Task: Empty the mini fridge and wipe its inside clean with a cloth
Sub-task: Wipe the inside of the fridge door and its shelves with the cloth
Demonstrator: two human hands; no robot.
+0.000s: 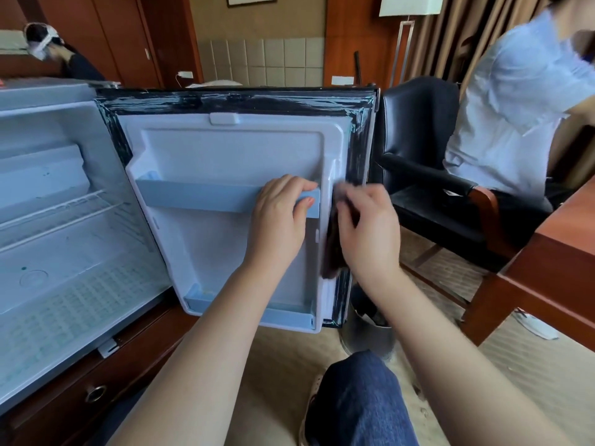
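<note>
Head: left hand (283,217) grips upper door shelf (199,197), one of two; right hand (368,230) pinches one cloth (333,252).

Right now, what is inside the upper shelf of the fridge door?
Nothing rises above the upper shelf; only fingers of the left hand curl over its right end. Its front wall hides the floor, so small flat things cannot be ruled out.

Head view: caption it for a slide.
Left hand grips the door shelf while right hand holds a dark cloth against the fridge door.
</note>
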